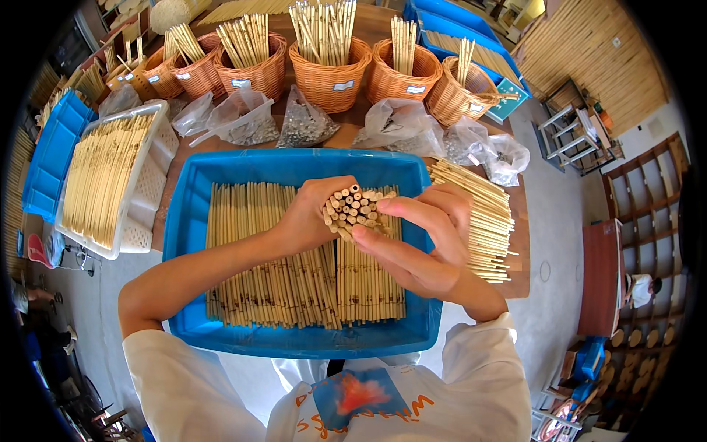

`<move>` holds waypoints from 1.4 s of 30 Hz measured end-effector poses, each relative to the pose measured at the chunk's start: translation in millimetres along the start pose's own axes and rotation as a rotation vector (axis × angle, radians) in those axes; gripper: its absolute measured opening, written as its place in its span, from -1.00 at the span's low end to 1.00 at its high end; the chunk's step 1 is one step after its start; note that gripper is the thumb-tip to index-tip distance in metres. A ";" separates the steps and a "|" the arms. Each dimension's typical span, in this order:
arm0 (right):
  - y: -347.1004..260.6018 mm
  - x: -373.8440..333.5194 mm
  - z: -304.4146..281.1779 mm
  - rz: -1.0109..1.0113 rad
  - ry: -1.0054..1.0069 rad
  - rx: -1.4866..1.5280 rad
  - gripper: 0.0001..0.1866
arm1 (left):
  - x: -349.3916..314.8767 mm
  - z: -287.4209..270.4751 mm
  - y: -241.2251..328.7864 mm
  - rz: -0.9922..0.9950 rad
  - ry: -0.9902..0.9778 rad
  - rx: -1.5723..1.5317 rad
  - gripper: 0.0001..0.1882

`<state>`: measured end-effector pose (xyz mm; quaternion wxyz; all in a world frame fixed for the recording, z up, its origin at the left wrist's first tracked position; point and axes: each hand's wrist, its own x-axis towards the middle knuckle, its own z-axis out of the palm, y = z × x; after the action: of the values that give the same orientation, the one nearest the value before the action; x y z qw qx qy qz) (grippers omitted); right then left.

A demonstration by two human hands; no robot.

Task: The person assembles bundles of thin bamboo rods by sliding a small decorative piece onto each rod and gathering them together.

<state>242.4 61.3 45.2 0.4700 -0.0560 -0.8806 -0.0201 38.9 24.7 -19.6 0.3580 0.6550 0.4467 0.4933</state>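
Above a blue plastic bin, my left hand is wrapped round a bundle of thin bamboo sticks. The cut ends of the bundle point up at me, and some show dark hollow centres. My right hand reaches in from the right, its index fingertip and thumb set against the bundle's edge with stick ends between them. Its other fingers are curled. Beneath both hands, rows of bamboo sticks lie side by side in the bin. My palms hide the bundle's lower length.
Wicker baskets with upright sticks line the table's far side. Plastic bags of small greyish pieces lie before them. Loose sticks lie right of the bin. A white crate of sticks and another blue bin stand left.
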 end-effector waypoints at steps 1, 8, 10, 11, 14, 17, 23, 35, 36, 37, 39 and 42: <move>0.7 -1.5 0.5 -0.016 0.013 -0.040 -0.61 | -0.1 -0.2 2.2 -0.007 0.000 -0.018 -0.71; 1.4 -1.9 -0.5 -0.070 0.010 -0.101 -0.63 | 0.4 -0.7 -2.5 0.063 0.009 0.035 -0.77; 2.3 -3.1 -3.4 -0.076 -0.007 -0.102 -0.64 | 1.7 0.5 -1.4 0.086 0.016 0.033 -0.77; 2.6 -3.4 -4.4 -0.079 -0.016 -0.102 -0.64 | 2.0 0.4 -1.8 0.089 0.014 0.030 -0.77; 6.5 -4.6 0.9 -0.084 0.019 -0.051 -0.66 | 1.5 0.3 -3.1 0.095 0.010 0.013 -0.77; 11.5 -5.3 2.7 0.040 0.013 0.153 -0.70 | 1.5 0.6 -3.0 0.101 0.004 -0.004 -0.76; 9.5 -3.8 0.8 0.037 0.048 0.095 -0.70 | 2.2 -0.2 -6.2 0.109 -0.003 0.034 -0.75; 11.2 -16.1 2.9 -0.117 -0.051 -0.200 -0.64 | 1.0 -2.1 -2.3 0.069 -0.003 0.018 -0.69; 12.2 -15.5 2.5 -0.095 -0.066 -0.165 -0.63 | 1.1 -1.3 -2.2 0.051 -0.007 -0.005 -0.66; 11.5 -13.7 1.2 -0.077 -0.070 -0.144 -0.66 | 2.1 -0.9 -1.4 0.036 -0.012 -0.028 -0.62; 7.6 -7.7 -4.3 -0.038 -0.078 -0.106 -0.72 | 3.3 0.0 -2.5 0.010 -0.015 0.023 -0.62; 3.3 9.4 -22.7 0.061 -0.049 0.019 -0.70 | -2.1 -4.2 -4.4 -0.042 -0.019 0.100 -0.67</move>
<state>256.4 63.3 65.6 0.4493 -0.0787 -0.8899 0.0040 33.5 24.4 -23.2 0.3394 0.6671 0.4810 0.4566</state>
